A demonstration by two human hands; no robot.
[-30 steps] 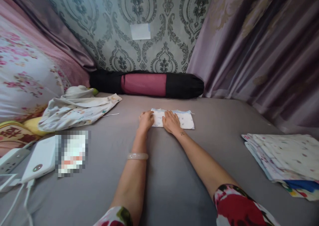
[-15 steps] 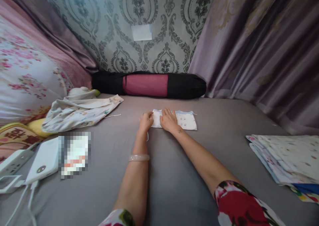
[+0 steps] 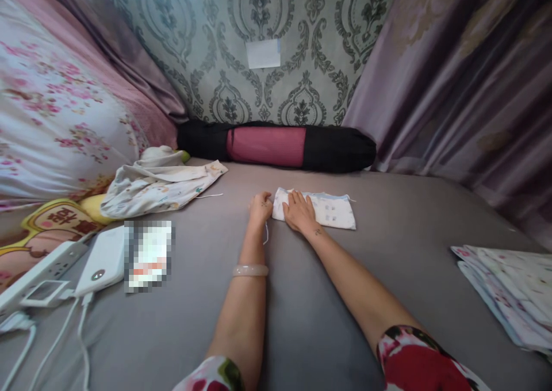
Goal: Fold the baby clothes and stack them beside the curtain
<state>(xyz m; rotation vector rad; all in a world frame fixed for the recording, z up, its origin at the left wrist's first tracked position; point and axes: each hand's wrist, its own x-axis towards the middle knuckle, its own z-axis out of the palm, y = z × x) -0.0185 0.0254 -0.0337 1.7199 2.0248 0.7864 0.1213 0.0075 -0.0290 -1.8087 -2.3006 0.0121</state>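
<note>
A small white cloth (image 3: 332,210) with a pale print and blue edging lies folded flat on the grey bed sheet (image 3: 302,299). My right hand (image 3: 299,211) lies flat on the cloth's left part, fingers stretched out. My left hand (image 3: 261,207) is curled at the cloth's left edge, pinching it; a thin white string hangs below this hand. A pale bangle (image 3: 250,271) sits on my left wrist.
A black and pink roll (image 3: 276,146) lies along the patterned wall. Loose pale garments (image 3: 161,185) lie at the left by floral bedding. A power bank (image 3: 102,261), a power strip (image 3: 38,270) and cables sit front left. Folded printed cloths (image 3: 513,290) are stacked at the right.
My right hand has slid left along the cloth toward my left hand. The view has shifted, so everything sits a little further right.
</note>
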